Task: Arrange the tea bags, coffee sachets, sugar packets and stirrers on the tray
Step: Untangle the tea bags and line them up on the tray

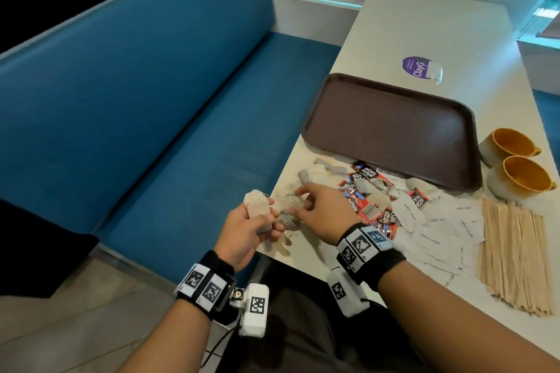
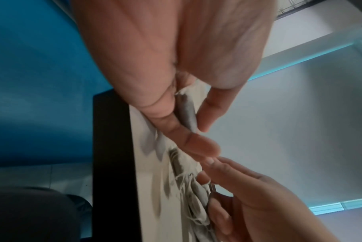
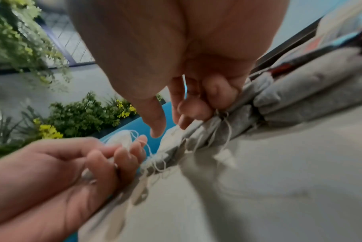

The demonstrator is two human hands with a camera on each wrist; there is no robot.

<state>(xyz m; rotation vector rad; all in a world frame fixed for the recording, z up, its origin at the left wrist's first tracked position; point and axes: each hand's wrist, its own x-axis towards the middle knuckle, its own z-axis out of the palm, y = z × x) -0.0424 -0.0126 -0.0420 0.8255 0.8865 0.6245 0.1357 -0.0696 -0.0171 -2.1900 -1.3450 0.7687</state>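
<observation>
A pale table (image 1: 430, 24) runs along a blue upholstered bench (image 1: 151, 94), with planting beyond the seat back. On the table, at about 1 o'clock from the hands, lies a brown tray (image 1: 391, 130) with nothing on it yet, so the arranging proper looks not yet begun. Between tray and hands the supplies are heaped: loose tea bags (image 1: 315, 174) at 12 o'clock, red coffee sachets (image 1: 368, 191) at 2 o'clock, white sugar packets (image 1: 439, 227) at 3 o'clock, and a flat bundle of wooden stirrers (image 1: 515, 254) farther out at 3 o'clock. Two orange-lined cups (image 1: 515, 166) stand just beside the tray's right end, and a purple sticker (image 1: 419, 66) sits past its far edge. The left hand (image 1: 251, 230) is off the table's near corner, fingers curled round a small stack of tea bags, most likely gathering one kind together before carrying them over. The right hand (image 1: 321, 212) reaches toward the pile at the table's edge; in the right wrist view its fingertips (image 3: 188, 109) pinch a tea bag (image 3: 209, 131) at its gathered top, where the strings (image 3: 225, 134) knot. The strings look tangled with one another, which would explain the slow, two-handed picking apart; a hard tug could tear the paper.
</observation>
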